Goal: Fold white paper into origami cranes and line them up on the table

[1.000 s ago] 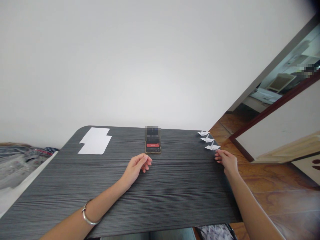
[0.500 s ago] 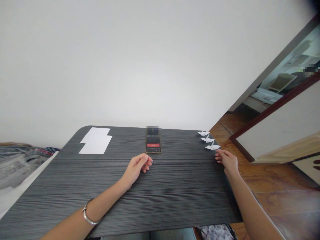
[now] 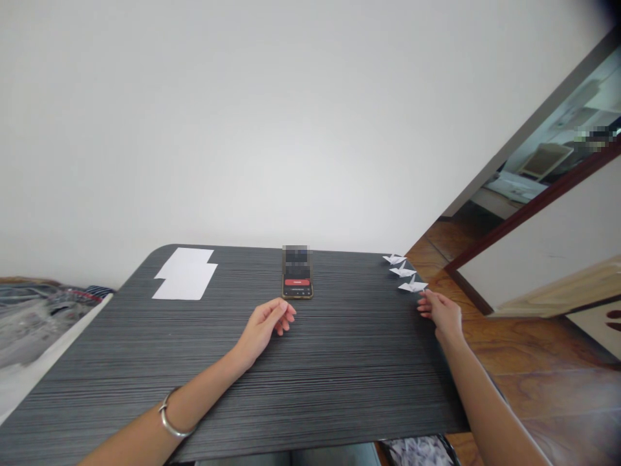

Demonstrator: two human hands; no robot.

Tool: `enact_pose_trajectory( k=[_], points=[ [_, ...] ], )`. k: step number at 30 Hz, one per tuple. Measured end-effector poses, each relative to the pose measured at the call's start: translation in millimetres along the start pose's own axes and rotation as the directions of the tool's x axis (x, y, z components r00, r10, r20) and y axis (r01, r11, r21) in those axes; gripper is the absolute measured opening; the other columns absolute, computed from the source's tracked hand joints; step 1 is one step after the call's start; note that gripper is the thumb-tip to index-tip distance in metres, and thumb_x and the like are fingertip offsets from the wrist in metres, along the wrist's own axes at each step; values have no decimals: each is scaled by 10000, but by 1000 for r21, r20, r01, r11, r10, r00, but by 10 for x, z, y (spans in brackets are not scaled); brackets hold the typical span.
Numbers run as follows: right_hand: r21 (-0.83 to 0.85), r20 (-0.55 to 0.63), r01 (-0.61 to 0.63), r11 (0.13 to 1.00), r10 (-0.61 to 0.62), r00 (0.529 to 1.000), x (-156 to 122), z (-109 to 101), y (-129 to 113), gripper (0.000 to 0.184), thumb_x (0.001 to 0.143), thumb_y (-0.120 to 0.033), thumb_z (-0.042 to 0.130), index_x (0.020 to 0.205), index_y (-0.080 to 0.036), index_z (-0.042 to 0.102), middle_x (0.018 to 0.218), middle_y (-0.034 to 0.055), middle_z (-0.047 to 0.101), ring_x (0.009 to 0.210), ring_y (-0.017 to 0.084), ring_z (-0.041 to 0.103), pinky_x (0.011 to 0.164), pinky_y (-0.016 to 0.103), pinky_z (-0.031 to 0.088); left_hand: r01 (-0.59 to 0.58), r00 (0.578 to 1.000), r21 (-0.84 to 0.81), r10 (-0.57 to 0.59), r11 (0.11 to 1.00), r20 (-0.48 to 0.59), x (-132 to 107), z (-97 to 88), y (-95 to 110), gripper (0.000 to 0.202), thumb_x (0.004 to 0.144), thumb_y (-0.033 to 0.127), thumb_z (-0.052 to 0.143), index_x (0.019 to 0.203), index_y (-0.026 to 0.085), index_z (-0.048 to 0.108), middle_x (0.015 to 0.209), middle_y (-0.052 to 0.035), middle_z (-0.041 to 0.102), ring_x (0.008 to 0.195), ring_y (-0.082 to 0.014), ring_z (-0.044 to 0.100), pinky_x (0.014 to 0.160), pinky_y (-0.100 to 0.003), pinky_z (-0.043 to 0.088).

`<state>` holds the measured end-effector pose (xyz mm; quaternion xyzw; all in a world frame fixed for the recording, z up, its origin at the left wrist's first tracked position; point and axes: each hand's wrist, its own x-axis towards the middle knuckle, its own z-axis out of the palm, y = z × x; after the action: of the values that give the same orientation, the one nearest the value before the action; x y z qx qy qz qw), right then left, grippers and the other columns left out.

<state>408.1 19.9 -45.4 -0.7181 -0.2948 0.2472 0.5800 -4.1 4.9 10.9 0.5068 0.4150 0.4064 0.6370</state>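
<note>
Three folded white paper cranes stand in a row at the right end of the dark table: a far one [image 3: 394, 259], a middle one [image 3: 402, 271] and a near one [image 3: 412, 285]. My right hand [image 3: 440, 313] is at the near crane, thumb and forefinger pinched at its close edge. The other fingers curl loosely underneath. My left hand [image 3: 266, 323] rests at the table's middle, just below the phone [image 3: 297, 282], fingers loosely curled and thumb against the forefinger. Nothing shows in it.
White paper sheets [image 3: 187, 278] lie overlapping at the far left of the table [image 3: 310, 382]. A white wall [image 3: 291, 129] rises behind it. Below the front edge sits a dark-rimmed container [image 3: 420, 451] of crumpled whitish pieces. Wooden floor [image 3: 524, 349] and a doorway are on the right.
</note>
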Motion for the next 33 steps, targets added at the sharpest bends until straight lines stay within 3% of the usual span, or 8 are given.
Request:
enact_pose_trajectory(
  k=[10, 14, 16, 18, 23, 26, 29, 33],
  points=[
    [37, -115, 84, 996, -79, 990, -96, -18, -22, 243, 621, -361, 625, 685, -146, 530, 456, -41, 529, 343, 105, 492, 304, 194, 393, -15, 1000, 18, 15, 1000, -4, 4, -7, 6, 332, 791, 432, 495, 744, 119, 594, 666, -23, 552, 542, -90, 472, 484, -202, 358],
    [72, -266, 189, 979, -163, 950, -216, -53, -119, 203, 699, -352, 539, 635, -177, 459, 458, -72, 453, 342, 72, 426, 291, 155, 279, -22, 1000, 0, 22, 1000, -6, -4, -21, 4, 325, 789, 430, 498, 747, 121, 587, 663, -17, 548, 534, -85, 475, 482, -201, 352],
    [139, -359, 276, 951, -211, 909, -328, -49, -208, 171, 695, -330, 545, 666, -184, 460, 477, -77, 450, 352, 70, 420, 308, 160, 293, -33, 999, -5, 33, 999, -11, -17, -24, 12, 324, 786, 432, 499, 740, 122, 584, 655, -13, 544, 528, -84, 474, 480, -201, 349],
    [228, -360, 320, 919, -226, 905, -488, -5, -314, 155, 698, -323, 551, 720, -188, 478, 483, -75, 464, 355, 73, 418, 305, 158, 280, -50, 999, 3, 50, 999, -16, -34, -25, 22, 321, 791, 427, 494, 740, 122, 581, 652, -11, 543, 525, -82, 470, 481, -201, 348],
    [351, -51, 221, 910, -217, 975, -1054, 335, -600, 197, 716, -365, 573, 775, -193, 499, 515, -65, 495, 368, 62, 427, 316, 147, 270, -142, 989, 79, 145, 987, -33, -79, -36, 46, 309, 809, 416, 474, 765, 127, 576, 656, -11, 544, 525, -86, 470, 490, -207, 355],
    [355, 215, 108, 929, -193, 957, -1410, 644, -736, 214, 748, -400, 553, 796, -197, 505, 529, -62, 495, 379, 62, 428, 325, 148, 274, -208, 973, 142, 219, 968, -67, -107, -55, 73, 283, 826, 393, 457, 785, 136, 568, 663, -7, 536, 534, -91, 470, 503, -211, 365],
    [306, 439, 71, 949, -207, 874, -1683, 944, -755, 218, 789, -410, 505, 803, -192, 509, 526, -47, 509, 377, 70, 432, 326, 161, 281, -285, 943, 213, 314, 935, -115, -125, -80, 106, 247, 843, 356, 440, 815, 144, 564, 674, -4, 526, 556, -95, 470, 527, -214, 376],
    [148, 690, 148, 978, -210, 693, -1850, 1183, -599, 238, 802, -429, 459, 804, -197, 510, 497, -45, 508, 360, 88, 430, 314, 181, 275, -340, 866, 332, 430, 880, -254, -99, -159, 159, 220, 838, 339, 442, 895, 158, 554, 738, -22, 551, 661, -125, 519, 575, -221, 408]
  ],
)
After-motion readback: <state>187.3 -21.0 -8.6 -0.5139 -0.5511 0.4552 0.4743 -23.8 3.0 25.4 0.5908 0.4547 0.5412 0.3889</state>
